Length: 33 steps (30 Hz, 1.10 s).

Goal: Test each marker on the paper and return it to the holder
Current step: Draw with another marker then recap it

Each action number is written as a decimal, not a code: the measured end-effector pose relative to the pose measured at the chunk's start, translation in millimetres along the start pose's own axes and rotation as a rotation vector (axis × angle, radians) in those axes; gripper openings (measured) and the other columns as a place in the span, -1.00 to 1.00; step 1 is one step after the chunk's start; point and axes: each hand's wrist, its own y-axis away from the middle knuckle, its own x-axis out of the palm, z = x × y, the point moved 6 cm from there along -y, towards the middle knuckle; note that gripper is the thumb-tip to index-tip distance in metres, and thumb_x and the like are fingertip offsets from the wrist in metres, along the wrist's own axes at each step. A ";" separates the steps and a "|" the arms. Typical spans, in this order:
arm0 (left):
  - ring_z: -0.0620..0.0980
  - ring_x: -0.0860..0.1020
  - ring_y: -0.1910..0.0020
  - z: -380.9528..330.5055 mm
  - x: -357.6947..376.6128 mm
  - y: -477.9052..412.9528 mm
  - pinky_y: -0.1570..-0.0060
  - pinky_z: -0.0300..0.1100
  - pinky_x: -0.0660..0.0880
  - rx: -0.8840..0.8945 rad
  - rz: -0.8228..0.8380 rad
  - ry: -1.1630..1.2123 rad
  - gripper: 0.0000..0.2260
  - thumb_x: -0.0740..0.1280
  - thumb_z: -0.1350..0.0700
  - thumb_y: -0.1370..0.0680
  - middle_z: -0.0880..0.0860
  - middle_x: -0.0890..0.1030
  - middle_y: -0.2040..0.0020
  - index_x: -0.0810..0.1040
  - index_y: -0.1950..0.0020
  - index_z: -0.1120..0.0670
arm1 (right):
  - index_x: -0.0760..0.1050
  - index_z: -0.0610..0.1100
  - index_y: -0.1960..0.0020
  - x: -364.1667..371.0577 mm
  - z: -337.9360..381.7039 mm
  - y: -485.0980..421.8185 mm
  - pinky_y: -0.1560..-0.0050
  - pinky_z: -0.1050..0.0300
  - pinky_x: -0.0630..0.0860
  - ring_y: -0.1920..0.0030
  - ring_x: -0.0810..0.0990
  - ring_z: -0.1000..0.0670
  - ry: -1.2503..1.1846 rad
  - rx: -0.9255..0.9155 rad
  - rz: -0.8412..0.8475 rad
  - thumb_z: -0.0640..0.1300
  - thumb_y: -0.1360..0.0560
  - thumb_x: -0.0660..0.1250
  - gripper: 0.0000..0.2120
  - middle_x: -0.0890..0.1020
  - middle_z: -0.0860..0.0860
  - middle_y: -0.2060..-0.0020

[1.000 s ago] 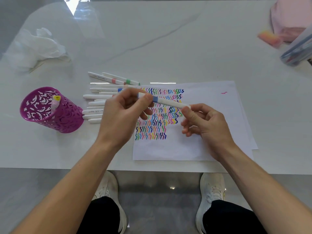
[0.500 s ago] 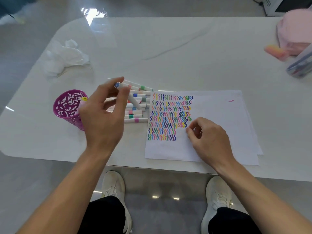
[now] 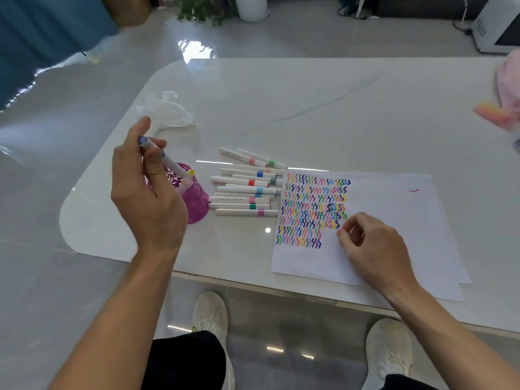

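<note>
My left hand [image 3: 146,190] grips a white marker with a blue cap [image 3: 163,157], tilted with its lower end over the mouth of the purple cut-out holder [image 3: 197,201]. A yellow-capped marker [image 3: 190,173] stands inside the holder. Several white markers with coloured bands [image 3: 244,190] lie in a row between the holder and the paper [image 3: 388,209]. The paper carries many rows of coloured zigzag marks [image 3: 312,206]. My right hand [image 3: 371,246] rests on the paper beside the marks, fingers curled, with nothing visible in it.
A crumpled clear plastic wrap [image 3: 168,108] lies at the table's far left corner. A pink object [image 3: 509,88] and an orange-pink block [image 3: 492,111] sit at the right edge. The table's front edge runs just below the paper; my shoes show beneath.
My left hand carried the blue-capped marker leftward from above the paper to over the holder. My right hand let go of the marker and dropped onto the paper.
</note>
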 end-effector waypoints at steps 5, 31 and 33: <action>0.01 0.60 -0.12 4.1 -6.6 1.5 -0.08 0.06 0.55 0.018 0.055 -0.047 -0.71 0.13 0.10 -0.72 0.05 0.58 -0.06 0.52 -0.36 0.12 | 0.52 0.00 0.18 0.0 3.2 0.3 0.26 0.12 0.38 0.28 0.54 -0.02 -0.006 0.016 -0.005 -0.12 -0.51 0.45 -0.86 0.56 0.13 0.34; 0.06 0.50 -0.32 35.1 13.0 19.5 -0.34 -0.15 0.38 -0.232 0.428 -0.378 -0.62 0.23 0.25 -0.61 0.06 0.57 -0.35 0.50 -0.43 0.10 | 0.49 -0.02 0.14 -1.0 8.4 -0.2 0.27 0.10 0.42 0.27 0.56 -0.06 0.037 -0.022 0.016 -0.10 -0.54 0.40 -0.89 0.58 0.09 0.31; 0.04 0.50 -0.31 26.8 15.5 21.6 -0.27 -0.28 0.32 -0.159 0.402 -0.383 -0.63 0.26 0.25 -0.61 0.07 0.57 -0.32 0.49 -0.42 0.12 | 0.50 -0.03 0.13 -1.3 8.3 0.1 0.27 0.11 0.39 0.27 0.56 -0.06 0.036 -0.018 0.017 -0.10 -0.54 0.40 -0.89 0.58 0.09 0.30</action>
